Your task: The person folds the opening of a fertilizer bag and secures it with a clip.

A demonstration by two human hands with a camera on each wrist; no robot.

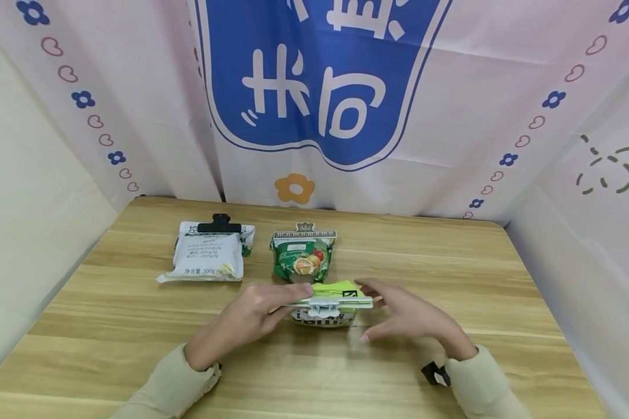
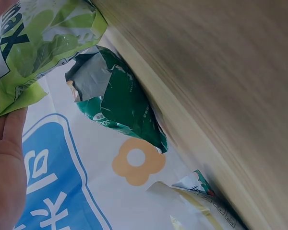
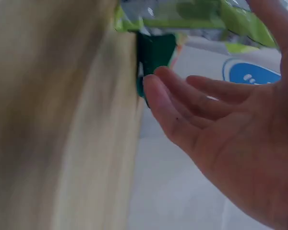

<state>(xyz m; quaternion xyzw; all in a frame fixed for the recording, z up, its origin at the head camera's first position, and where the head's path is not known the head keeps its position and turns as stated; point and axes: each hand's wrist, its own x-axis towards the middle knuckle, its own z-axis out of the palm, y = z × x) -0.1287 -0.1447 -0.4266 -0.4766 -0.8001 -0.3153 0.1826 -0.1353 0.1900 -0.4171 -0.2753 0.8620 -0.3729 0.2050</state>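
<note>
A lime-green and white plastic bag [image 1: 338,288] stands upright in the middle of the table, a pale sealing clip [image 1: 324,308] across its top. My left hand [image 1: 251,311] pinches the bag's top at the left end of the clip, thumb nearer me. In the left wrist view the lime-green bag [image 2: 53,38] rises above the left fingers [image 2: 12,127]. My right hand [image 1: 411,314] is by the bag's right end, its fingers spread and loosely bent. The right wrist view shows its palm [image 3: 240,134] facing the camera, with nothing held.
Just behind stands a dark-green bag [image 1: 301,259] with fruit pictures and a decorated clip [image 1: 305,233]. At the back left lies a white bag [image 1: 207,256] under a black clip [image 1: 220,224]. A printed curtain [image 1: 430,186] hangs behind the wooden table [image 1: 424,256].
</note>
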